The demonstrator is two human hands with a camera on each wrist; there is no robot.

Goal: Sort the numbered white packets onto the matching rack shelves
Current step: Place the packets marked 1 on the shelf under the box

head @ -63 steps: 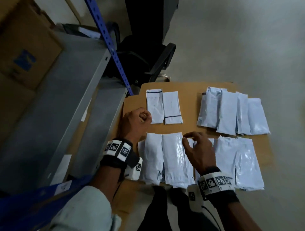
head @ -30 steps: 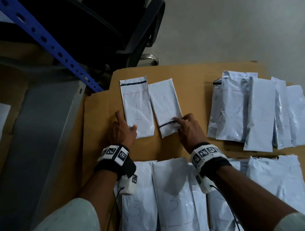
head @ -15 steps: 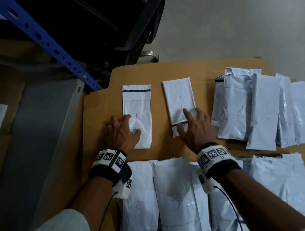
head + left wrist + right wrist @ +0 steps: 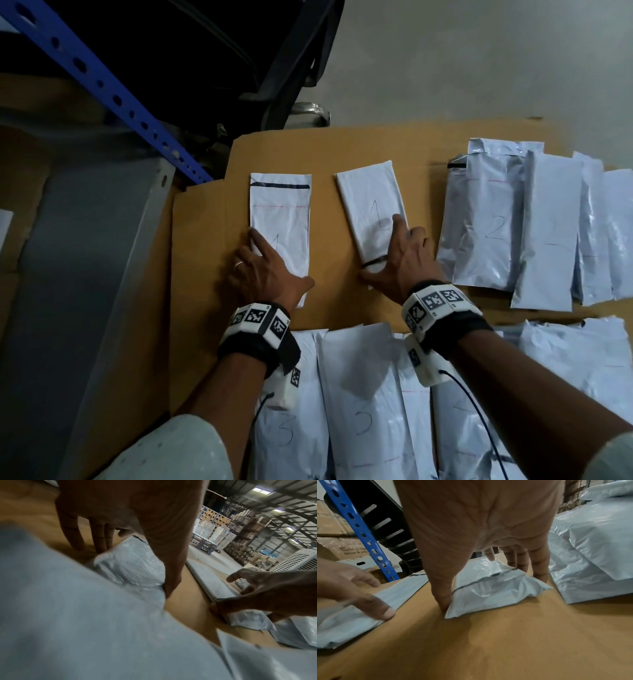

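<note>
Two white packets marked "1" lie apart on the brown cardboard sheet [image 4: 202, 274]. My left hand [image 4: 265, 270] rests on the near end of the left packet [image 4: 281, 219], fingers straight at its left edge and thumb along its near right side. In the left wrist view the thumb touches this packet's [image 4: 130, 563] edge. My right hand [image 4: 400, 260] presses on the tilted right packet [image 4: 371, 209], with the index finger on the written "1" and the thumb at the near left corner. The right wrist view shows that packet's [image 4: 496, 592] near end crumpled between thumb and fingers.
A pile of packets marked "2" [image 4: 493, 226] lies just right of my right hand. A row marked "3" [image 4: 363, 404] lies under my forearms. On the left stand the blue rack upright [image 4: 113, 99] and the grey rack shelf [image 4: 85, 274]. A black chair [image 4: 274, 51] is behind the cardboard.
Both hands reached forward from the "3" row to the two "1" packets. These touched one second ago and now lie apart. The right one slid right, and my right index finger moved up it.
</note>
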